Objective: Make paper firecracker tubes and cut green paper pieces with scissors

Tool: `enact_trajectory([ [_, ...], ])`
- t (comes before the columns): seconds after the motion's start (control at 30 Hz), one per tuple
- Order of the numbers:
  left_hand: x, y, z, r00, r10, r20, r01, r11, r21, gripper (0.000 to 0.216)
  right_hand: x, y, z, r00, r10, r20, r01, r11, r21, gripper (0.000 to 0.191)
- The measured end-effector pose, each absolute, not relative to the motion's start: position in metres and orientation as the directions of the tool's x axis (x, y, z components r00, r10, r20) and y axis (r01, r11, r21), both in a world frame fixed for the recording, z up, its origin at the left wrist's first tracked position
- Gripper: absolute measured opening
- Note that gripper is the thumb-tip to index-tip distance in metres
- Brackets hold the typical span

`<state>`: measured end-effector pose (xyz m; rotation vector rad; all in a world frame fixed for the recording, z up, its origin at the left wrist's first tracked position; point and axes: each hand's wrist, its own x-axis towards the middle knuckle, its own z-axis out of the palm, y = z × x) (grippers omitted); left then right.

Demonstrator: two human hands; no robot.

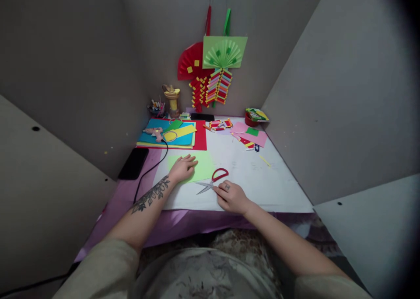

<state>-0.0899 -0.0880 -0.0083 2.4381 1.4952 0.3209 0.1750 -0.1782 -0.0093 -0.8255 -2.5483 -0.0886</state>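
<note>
My left hand (183,168) lies flat with its fingers stretched out on a sheet of light green paper (205,165). A pair of scissors (206,186) with red handles rests low over the white table covering, its blades spread apart and pointing left toward the paper's near edge. One red handle loop stands clear at the top. My right hand (231,196) is closed around the other handle, which its fingers hide.
A glue gun (155,133) with a black cord sits on stacked coloured sheets (144,137). A black phone (134,163) lies at the left. Pink paper (259,137) and small rolled pieces are at the back right. Paper fan decorations (225,54) hang on the wall.
</note>
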Motion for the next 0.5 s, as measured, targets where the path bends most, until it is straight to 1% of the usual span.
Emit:
enact_trajectory([
  [0.07, -0.095, -0.083, -0.008, 0.474, 0.881, 0.015, 0.816, -0.445, 0.369, 0.048, 0.175, -0.179, -0.009, -0.722, 0.538, 0.435, 0.566, 0.821, -0.076, 0.034],
  [0.17, -0.107, -0.078, -0.006, 0.565, 0.825, -0.017, 0.76, -0.512, 0.399, 0.044, 0.176, -0.181, -0.009, -0.715, 0.545, 0.438, 0.568, 0.818, -0.09, 0.035],
  [0.23, -0.114, -0.08, -0.003, 0.584, 0.812, -0.013, 0.759, -0.54, 0.363, 0.042, 0.177, -0.182, -0.01, -0.682, 0.559, 0.471, 0.575, 0.808, -0.127, 0.036],
  [0.33, -0.121, -0.086, 0.001, 0.549, 0.836, -0.001, 0.798, -0.524, 0.299, 0.043, 0.179, -0.186, -0.013, -0.609, 0.601, 0.518, 0.606, 0.774, -0.185, 0.037],
  [0.5, -0.118, -0.091, 0.003, 0.526, 0.85, -0.016, 0.814, -0.498, 0.299, 0.042, 0.184, -0.189, -0.015, -0.574, 0.642, 0.508, 0.647, 0.736, -0.198, 0.038],
])
